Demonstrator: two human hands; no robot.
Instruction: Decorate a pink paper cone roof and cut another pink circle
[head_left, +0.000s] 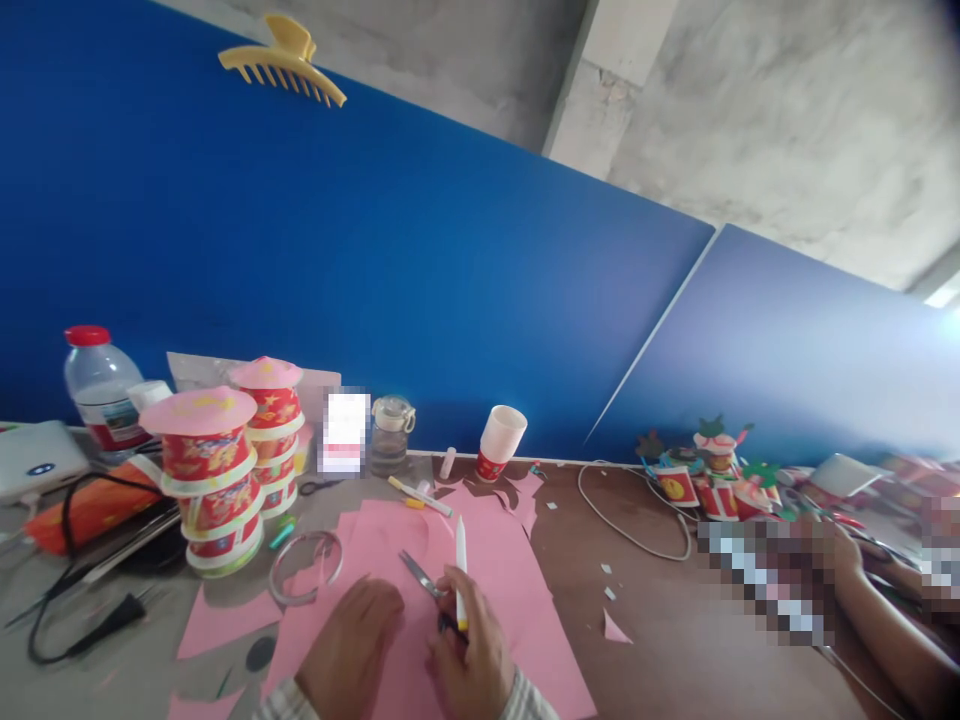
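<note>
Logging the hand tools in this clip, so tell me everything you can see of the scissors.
The scissors have slim grey blades that look like metal, and dark handles partly hidden by the right hand, which holds them. The blades point away from the person and to the left, over the pink paper; whether they touch it is unclear, as is any small gap between the blades. The same hand also holds a white marker, just right of the scissors.

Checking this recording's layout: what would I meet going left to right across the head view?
Red-capped bottle, front cup tower, left hand, scissor blades, white marker, stacked cups, pink paper scrap, co-worker's forearm.
</note>
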